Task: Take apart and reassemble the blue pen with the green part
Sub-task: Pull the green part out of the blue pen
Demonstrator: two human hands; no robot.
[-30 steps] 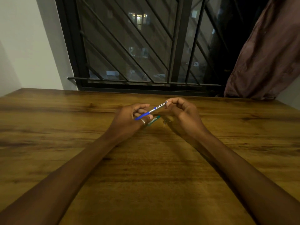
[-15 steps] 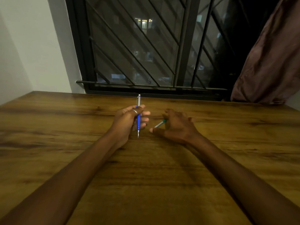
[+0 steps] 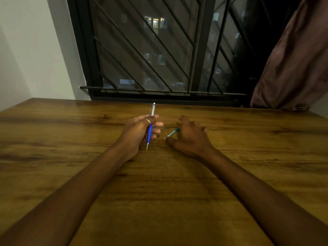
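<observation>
My left hand (image 3: 140, 132) grips the blue pen (image 3: 150, 132) and holds it nearly upright. Its silver clip end points away from me and its metal tip points down towards the table. A ring shows on one finger of that hand. To the right, my right hand (image 3: 190, 137) lies low on the wooden table (image 3: 159, 183), and its fingers and thumb pinch the slim green-and-white part (image 3: 172, 133), which lies slanted at the table's surface. The two hands are a short way apart.
A barred window (image 3: 159, 50) runs along the table's far edge. A brown curtain (image 3: 292, 64) hangs at the far right, and a white wall (image 3: 35, 50) stands to the left.
A second ago both hands held the blue pen between them. My right hand has let go and dropped to the green part, while my left hand turned the pen upright.
</observation>
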